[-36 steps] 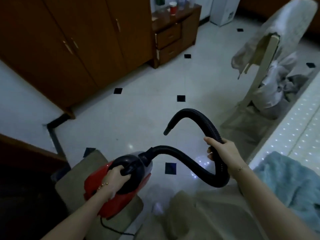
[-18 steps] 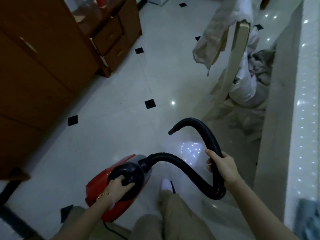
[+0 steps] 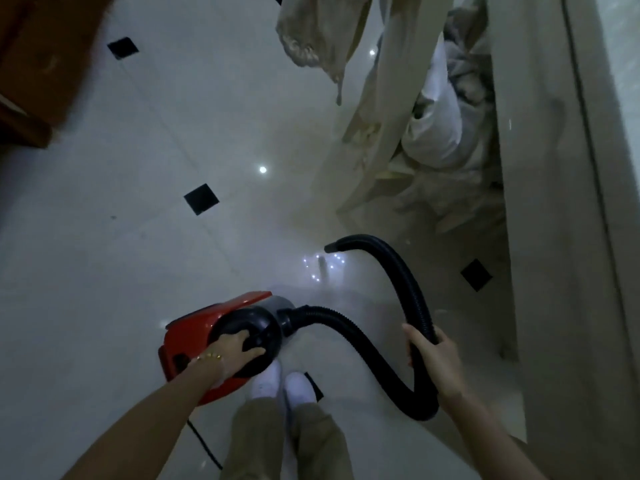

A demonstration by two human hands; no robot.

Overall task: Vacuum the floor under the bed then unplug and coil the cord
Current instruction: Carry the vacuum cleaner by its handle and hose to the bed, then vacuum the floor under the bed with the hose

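Two hands engaged: left hand (image 3: 231, 352) curled round red vacuum (image 3: 192, 336) top handle, near centre; right hand (image 3: 433, 358) wraps black hose (image 3: 393, 270), beside bed (image 3: 554, 271) at right. I judge body light, hose floppy: grip nearer nozzle.

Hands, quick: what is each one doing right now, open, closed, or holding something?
Left hand: closed, gripping the top handle of the red vacuum.
Right hand: closed, gripping the black hose.
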